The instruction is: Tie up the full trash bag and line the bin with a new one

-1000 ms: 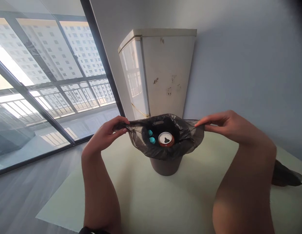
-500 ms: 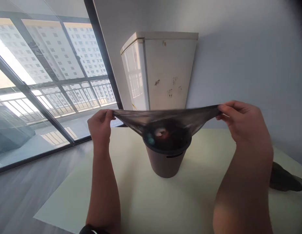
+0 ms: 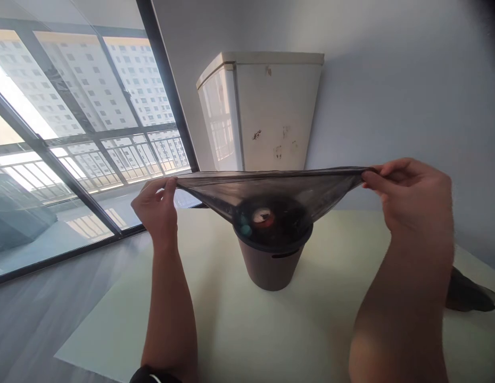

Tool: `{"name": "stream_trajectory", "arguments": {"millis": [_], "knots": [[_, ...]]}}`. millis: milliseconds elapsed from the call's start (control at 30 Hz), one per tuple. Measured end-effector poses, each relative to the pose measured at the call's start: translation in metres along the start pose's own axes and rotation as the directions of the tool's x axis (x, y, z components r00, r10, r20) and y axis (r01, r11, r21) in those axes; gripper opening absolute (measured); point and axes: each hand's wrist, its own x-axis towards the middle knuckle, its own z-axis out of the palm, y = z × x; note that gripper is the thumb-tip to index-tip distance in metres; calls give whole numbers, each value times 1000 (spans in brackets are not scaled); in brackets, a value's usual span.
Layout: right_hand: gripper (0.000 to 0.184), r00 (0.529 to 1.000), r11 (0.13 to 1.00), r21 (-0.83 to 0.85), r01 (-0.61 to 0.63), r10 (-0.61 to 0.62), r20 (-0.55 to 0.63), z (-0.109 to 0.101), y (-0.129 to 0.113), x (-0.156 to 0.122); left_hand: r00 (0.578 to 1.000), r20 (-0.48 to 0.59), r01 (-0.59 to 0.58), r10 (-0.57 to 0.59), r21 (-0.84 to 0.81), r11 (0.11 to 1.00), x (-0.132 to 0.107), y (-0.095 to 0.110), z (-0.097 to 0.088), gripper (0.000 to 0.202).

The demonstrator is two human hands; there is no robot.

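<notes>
Fingers (image 3: 170, 185) of left hand (image 3: 159, 202) and right hand (image 3: 411, 186) pinched on bag (image 3: 279, 183); mouth has been lifted above bin (image 3: 271, 272) (rim (image 3: 271, 248) uncovered, so unhooked)

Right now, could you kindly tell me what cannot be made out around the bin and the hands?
Head view:
Teal items, red-and-white item: details dimmed by the black bag's film.
Bin: bottom inside hidden by these items and its wall.
Left hand: some fingertips hidden behind the thumb.
Dark bundle: one end hidden behind the right forearm.
White refrigerator: lower part hidden behind the bag and bin.
</notes>
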Motion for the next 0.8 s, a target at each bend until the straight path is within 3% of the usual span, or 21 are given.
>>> {"name": "stream_trajectory", "arguments": {"millis": [133,233,333,500,633,800], "knots": [[29,995,996,33,85,-83,-58,6,-5,-2,999,-48,17,-20,-64,998,0,2,3,13],[35,1000,1000,-5,-6,6,-13,6,-4,-3,997,-66,34,-37,-49,998,0,2,3,14],[28,992,988,-90,-126,125,-17,4,-3,-3,996,-59,69,-72,-48,996,1,-1,3,14],[25,980,977,-69,-199,197,-41,0,-4,-3,988,-26,147,-151,-123,981,3,-12,3,17],[26,979,969,-138,-203,204,-9,-3,-4,-3,976,105,209,-193,-182,961,7,-20,-1,26],[29,982,973,-146,-178,185,34,-10,2,-1,912,334,325,-240,-229,918,10,-22,-12,50]]}}
